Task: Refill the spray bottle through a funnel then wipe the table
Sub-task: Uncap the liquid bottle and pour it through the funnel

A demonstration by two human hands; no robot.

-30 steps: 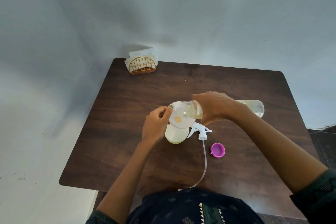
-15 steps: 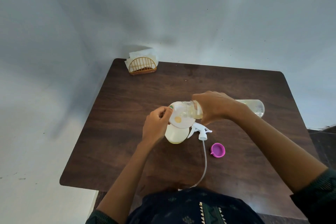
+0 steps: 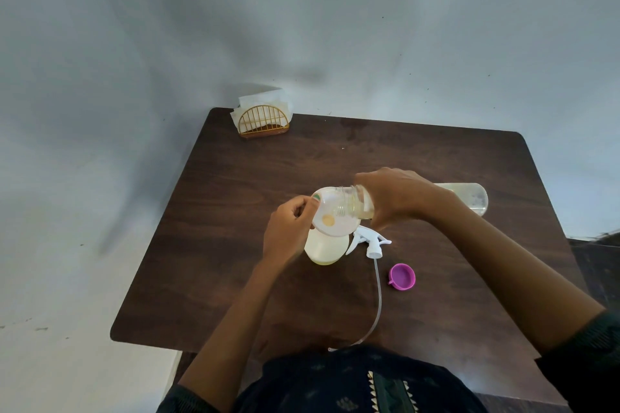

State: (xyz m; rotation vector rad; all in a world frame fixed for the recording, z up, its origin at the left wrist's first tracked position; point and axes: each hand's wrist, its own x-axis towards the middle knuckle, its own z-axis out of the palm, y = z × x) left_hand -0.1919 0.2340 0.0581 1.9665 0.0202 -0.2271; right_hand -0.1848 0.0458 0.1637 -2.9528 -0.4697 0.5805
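A pale translucent spray bottle stands at the middle of the dark wooden table, holding yellowish liquid. A pinkish-white funnel sits in its neck. My left hand pinches the funnel's left rim. My right hand grips a clear refill bottle, tipped almost flat with its mouth over the funnel. Yellow liquid shows in that bottle's neck. The white spray head lies beside the spray bottle, its thin tube trailing toward me.
A purple cap lies open side up to the right of the spray head. A gold wire napkin holder with white napkins stands at the table's far left corner. Walls close in behind and to the left.
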